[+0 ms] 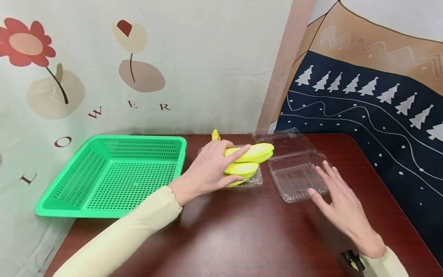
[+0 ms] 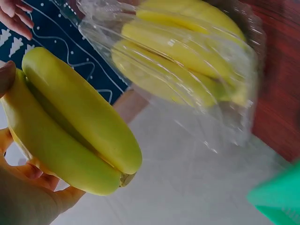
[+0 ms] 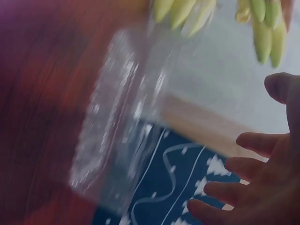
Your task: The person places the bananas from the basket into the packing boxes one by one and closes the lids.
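Note:
My left hand grips a bunch of yellow bananas, its stem end pointing left in the head view. Below and beside this bunch is a clear plastic box on the table. In the left wrist view, more bananas lie inside that box under clear plastic, apart from the held bunch. My right hand hovers with spread fingers over the right side of a second clear box. This one stands with its lid folded back, and the hand holds nothing.
A green perforated basket stands at the left of the dark red table. Behind the table hangs a pale cloth with flowers. A dark blue tree-patterned cloth borders the right side.

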A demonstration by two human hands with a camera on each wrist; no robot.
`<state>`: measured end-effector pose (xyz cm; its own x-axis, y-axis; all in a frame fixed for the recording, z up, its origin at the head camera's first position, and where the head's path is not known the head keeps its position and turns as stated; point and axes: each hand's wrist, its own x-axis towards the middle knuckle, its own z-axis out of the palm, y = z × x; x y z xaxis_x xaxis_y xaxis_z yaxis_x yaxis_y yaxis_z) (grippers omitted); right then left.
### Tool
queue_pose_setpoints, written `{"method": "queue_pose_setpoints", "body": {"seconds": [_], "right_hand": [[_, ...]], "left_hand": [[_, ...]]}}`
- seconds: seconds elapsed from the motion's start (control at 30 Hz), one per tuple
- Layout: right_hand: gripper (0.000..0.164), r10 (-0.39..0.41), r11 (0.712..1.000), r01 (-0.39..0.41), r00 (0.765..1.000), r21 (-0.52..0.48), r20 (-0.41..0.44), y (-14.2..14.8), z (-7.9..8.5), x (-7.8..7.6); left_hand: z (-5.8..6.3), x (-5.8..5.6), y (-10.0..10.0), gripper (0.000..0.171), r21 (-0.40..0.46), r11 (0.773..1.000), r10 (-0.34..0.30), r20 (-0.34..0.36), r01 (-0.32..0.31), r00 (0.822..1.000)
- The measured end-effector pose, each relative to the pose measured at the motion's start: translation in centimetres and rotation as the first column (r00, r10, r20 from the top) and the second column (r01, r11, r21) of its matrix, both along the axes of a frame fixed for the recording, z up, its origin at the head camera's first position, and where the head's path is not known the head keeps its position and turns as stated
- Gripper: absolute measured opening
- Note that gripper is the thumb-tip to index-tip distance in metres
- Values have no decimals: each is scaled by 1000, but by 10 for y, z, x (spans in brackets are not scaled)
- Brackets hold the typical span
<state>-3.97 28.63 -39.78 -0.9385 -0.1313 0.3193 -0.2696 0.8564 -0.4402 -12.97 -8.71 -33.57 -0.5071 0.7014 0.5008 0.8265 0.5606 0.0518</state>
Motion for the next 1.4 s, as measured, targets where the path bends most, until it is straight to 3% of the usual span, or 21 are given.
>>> {"method": "queue_pose_setpoints", "body": {"seconds": [0.3, 0.43, 0.67, 0.87, 1.4], "right_hand": [[73, -34, 998, 36, 998, -43, 52, 43, -10, -25], [72, -33, 997, 42, 991, -69, 127, 57, -17, -37], [74, -35, 990, 71, 960, -119, 279, 72, -24, -51], [75, -27, 988, 75, 943, -133, 330, 74, -26, -51], [65, -30, 992, 70, 939, -104, 344, 83, -32, -36]], "left_hand": [[-4, -2, 34, 82, -81, 997, 5, 72, 1, 997], [-7, -1, 49, 81, -97, 995, 5, 77, 3, 997], [-9, 1, 80, 82, -98, 995, 16, 45, -11, 999], [-10, 4, 104, 83, -129, 991, 44, 38, -39, 998], [-28, 10, 165, 87, -215, 971, 120, 45, -108, 992]]}}
